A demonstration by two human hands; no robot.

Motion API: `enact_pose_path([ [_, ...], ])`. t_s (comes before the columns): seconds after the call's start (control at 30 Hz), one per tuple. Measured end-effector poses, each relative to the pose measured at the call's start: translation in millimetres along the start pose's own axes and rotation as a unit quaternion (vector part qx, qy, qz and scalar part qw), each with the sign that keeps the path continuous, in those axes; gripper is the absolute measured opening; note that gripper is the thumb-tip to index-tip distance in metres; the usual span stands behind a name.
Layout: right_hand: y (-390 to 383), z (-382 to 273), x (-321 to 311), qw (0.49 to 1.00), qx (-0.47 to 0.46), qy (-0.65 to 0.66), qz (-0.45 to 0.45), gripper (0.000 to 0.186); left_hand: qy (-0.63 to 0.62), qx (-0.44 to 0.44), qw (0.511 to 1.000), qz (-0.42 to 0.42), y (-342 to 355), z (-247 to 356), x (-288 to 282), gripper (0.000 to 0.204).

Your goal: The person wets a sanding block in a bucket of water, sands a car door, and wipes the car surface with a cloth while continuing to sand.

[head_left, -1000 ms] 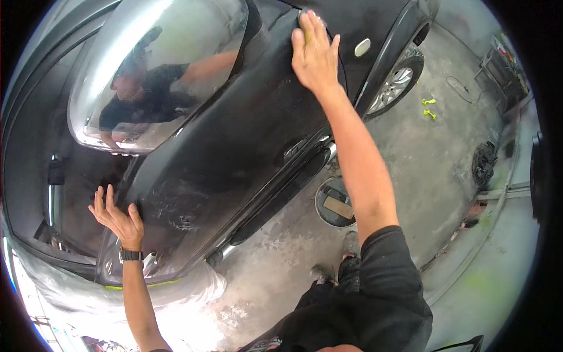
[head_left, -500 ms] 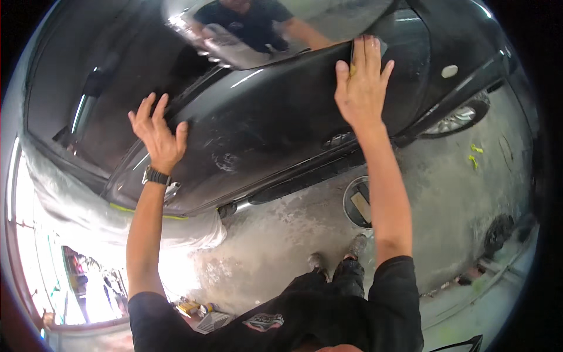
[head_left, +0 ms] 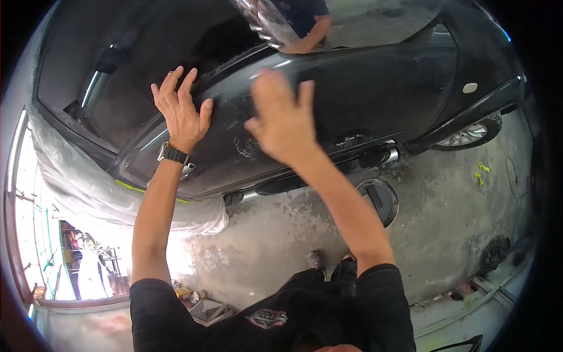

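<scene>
A dark car door [head_left: 375, 88] with pale scuff marks on its surface lies before me. My left hand [head_left: 183, 114], with a black-strapped watch [head_left: 175, 155] at the wrist, rests near the door's window edge, fingers spread and holding nothing. Over the middle of the door, my right hand [head_left: 284, 120] is smeared by motion, palm toward the panel. Whether anything is under its fingers is hidden. The door handle [head_left: 187, 170] lies partly behind my left wrist.
Clear plastic sheeting [head_left: 82, 188] covers the car's left part. Below the sill, a round bucket [head_left: 394, 205] with a dark piece across it stands on the concrete floor [head_left: 281, 229]. A wheel [head_left: 469, 136] and crumpled yellow-green scraps [head_left: 481, 173] are at right.
My right hand has swept left across the door from its right upper part, where a thin grey-and-yellow piece showed at its fingers. My left hand stays on the door; the view has shifted.
</scene>
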State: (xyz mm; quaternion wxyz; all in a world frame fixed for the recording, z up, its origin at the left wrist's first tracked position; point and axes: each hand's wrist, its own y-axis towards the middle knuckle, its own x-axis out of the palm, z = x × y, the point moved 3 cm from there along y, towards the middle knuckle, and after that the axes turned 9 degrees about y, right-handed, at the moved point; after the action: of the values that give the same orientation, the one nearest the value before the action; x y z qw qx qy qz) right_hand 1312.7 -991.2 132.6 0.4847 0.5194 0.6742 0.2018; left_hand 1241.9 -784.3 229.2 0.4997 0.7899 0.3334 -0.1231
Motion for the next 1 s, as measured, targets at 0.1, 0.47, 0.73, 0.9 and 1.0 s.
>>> enact_pose_path([
  [0.1,5.2,-16.3,4.7,0.995,-0.089,0.000,-0.053,0.079,0.002,0.000,1.000,0.001,-6.5,-8.5,-0.5,0.065],
  [0.47,21.9,-43.3,17.1,0.992,-0.103,0.001,-0.072,0.071,-0.021,-0.023,0.999,0.013,-8.4,-11.1,-5.3,0.052],
  [0.73,34.3,-31.9,2.9,0.992,-0.099,-0.056,-0.046,0.069,-0.011,-0.016,1.000,0.016,0.6,-2.3,-9.5,0.049],
  [0.9,37.8,19.1,-44.3,0.986,-0.126,-0.102,-0.035,0.065,-0.012,-0.014,1.000,0.011,0.1,-4.1,-12.5,0.051],
  [1.0,33.2,-13.4,-26.2,0.992,-0.090,-0.090,-0.023,0.066,-0.013,-0.016,1.000,0.006,4.3,0.9,-12.1,0.051],
])
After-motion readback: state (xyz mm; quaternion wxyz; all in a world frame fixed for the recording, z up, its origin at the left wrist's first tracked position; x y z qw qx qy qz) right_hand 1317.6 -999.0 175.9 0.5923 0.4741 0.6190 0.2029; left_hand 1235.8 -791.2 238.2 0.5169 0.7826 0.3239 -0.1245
